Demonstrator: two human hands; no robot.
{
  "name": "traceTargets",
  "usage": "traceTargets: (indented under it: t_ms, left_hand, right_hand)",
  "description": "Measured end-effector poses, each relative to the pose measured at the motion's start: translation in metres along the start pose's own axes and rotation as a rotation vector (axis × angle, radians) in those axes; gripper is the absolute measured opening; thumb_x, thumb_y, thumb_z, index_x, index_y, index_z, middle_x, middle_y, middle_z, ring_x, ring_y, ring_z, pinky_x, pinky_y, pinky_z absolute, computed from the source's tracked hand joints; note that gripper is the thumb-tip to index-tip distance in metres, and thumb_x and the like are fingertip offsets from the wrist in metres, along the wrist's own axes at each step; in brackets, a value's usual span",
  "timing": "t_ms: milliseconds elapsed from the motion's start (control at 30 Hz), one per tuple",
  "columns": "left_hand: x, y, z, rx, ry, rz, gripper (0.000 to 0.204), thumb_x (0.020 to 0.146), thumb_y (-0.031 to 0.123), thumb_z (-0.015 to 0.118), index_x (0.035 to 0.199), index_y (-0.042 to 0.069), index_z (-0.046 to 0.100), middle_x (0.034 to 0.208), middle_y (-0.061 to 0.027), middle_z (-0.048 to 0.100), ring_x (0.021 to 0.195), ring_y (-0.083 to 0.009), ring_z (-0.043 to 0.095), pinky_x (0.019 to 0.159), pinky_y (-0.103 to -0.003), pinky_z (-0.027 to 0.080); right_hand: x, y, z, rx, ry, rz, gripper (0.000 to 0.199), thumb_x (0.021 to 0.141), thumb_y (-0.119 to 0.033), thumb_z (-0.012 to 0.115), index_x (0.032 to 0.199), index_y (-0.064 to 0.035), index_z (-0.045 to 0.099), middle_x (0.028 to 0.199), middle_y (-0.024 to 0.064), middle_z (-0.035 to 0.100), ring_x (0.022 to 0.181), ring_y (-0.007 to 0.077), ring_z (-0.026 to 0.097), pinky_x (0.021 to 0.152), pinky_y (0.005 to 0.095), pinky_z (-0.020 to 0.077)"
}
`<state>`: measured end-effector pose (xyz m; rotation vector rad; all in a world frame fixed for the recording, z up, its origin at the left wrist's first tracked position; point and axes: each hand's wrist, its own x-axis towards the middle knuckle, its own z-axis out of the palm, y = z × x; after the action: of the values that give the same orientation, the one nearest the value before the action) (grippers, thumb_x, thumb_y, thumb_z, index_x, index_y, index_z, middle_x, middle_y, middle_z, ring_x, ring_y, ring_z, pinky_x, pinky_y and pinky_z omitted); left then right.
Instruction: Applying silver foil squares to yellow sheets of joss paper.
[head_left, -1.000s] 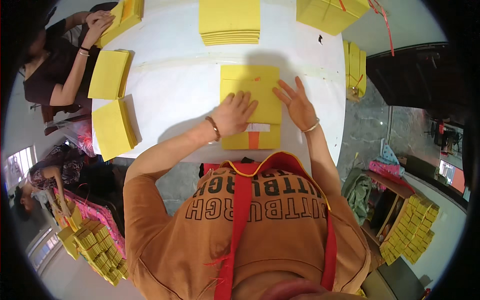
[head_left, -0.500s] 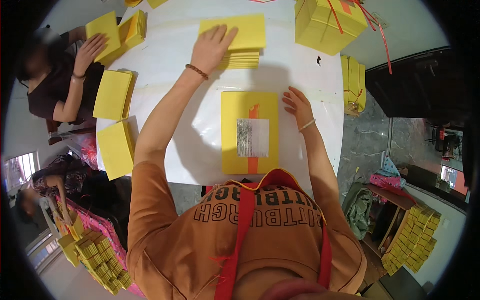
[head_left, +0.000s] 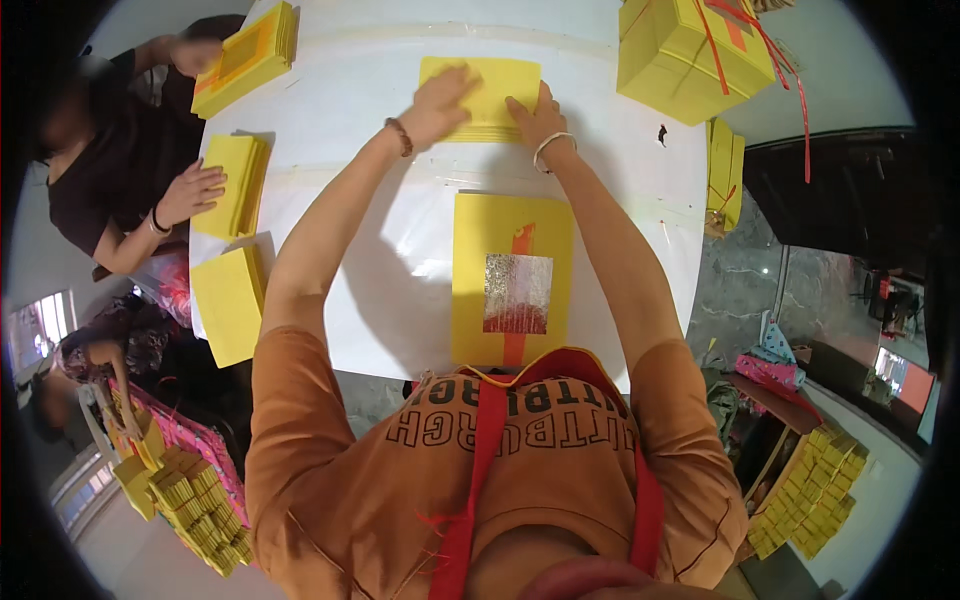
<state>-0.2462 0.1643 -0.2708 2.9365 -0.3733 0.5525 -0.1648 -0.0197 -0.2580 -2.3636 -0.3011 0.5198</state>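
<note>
A stack of yellow paper (head_left: 495,80) lies at the far middle of the white table. Over its left part is my left hand (head_left: 442,103), fingers stretched out across the top and smeared by motion. My right hand (head_left: 540,122) grips the stack's right edge, the thumb on top and the other fingers along the side. Nearer to me lies a yellow paper pack (head_left: 470,290) with an orange strip down its middle and a shiny silvery square on it, touched by neither hand.
At the left edge a co-worker's hand (head_left: 193,192) touches one of several yellow stacks (head_left: 228,305). A large yellow bundle (head_left: 690,50) tied with red cord stands at the far right. Beyond the right edge are a tied yellow bundle (head_left: 724,170) and piled yellow bundles (head_left: 810,490).
My right hand has moved up and left from beside the near pack to the far stack. The slanted top sheet there now lies squared on it. A co-worker's hand has lowered to the middle-left stack.
</note>
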Motion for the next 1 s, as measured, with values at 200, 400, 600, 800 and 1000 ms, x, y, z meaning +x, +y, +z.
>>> traceTargets:
  t_ms: [200,400,600,800,1000]
  left_hand:
    - [-0.009,-0.001,-0.015,-0.786,-0.047,-1.061,0.082,0.068,0.056,0.066,0.107,-0.012,0.045,0.101,-0.0247,0.056,0.09,-0.0313,0.059,0.072,-0.039,0.05]
    - [0.021,0.007,-0.046,-1.082,-0.15,-1.383,0.07,0.066,0.036,0.077,0.107,-0.012,0.046,0.092,-0.0176,0.062,0.074,-0.0229,0.064,0.062,-0.033,0.054]
    - [0.012,-0.004,-0.029,-1.688,-0.112,-1.23,0.049,0.072,0.025,0.073,0.103,-0.007,0.052,0.091,-0.0123,0.062,0.071,-0.0165,0.062,0.057,-0.027,0.051]
    - [0.009,0.002,-0.027,-1.637,0.1,-0.939,0.05,0.069,0.01,0.074,0.108,-0.006,0.047,0.095,-0.0156,0.06,0.08,-0.0202,0.063,0.069,-0.032,0.054]
    - [0.004,0.012,-0.043,-1.561,0.22,-0.583,0.09,0.064,0.001,0.074,0.135,0.007,0.018,0.12,-0.0151,0.046,0.114,-0.0235,0.046,0.093,-0.036,0.042]
  right_hand:
    - [-0.001,0.001,0.001,0.086,-0.023,0.015,0.073,0.081,-0.051,0.05,0.138,-0.0164,0.021,0.133,0.0171,0.036,0.12,0.041,0.035,0.099,0.0467,0.0325]
    - [0.015,0.025,0.004,0.182,-0.05,-0.07,0.07,0.081,-0.049,0.053,0.137,-0.0157,0.026,0.133,0.0171,0.036,0.119,0.0397,0.037,0.099,0.0465,0.0332]
    - [0.007,0.019,-0.005,0.359,-0.049,-0.073,0.07,0.077,-0.044,0.062,0.133,-0.0112,0.034,0.128,0.0163,0.042,0.114,0.0317,0.045,0.093,0.0415,0.0397]
    - [-0.001,0.011,-0.042,0.595,-0.406,0.044,0.089,0.072,-0.028,0.074,0.138,-0.0041,0.02,0.125,0.0142,0.044,0.112,0.0254,0.046,0.087,0.0343,0.0443]
    - [0.006,0.026,-0.041,0.863,-0.261,-0.341,0.13,0.06,-0.01,0.082,0.137,-0.0086,-0.022,0.129,0.0178,0.037,0.118,0.027,0.041,0.094,0.037,0.0416]
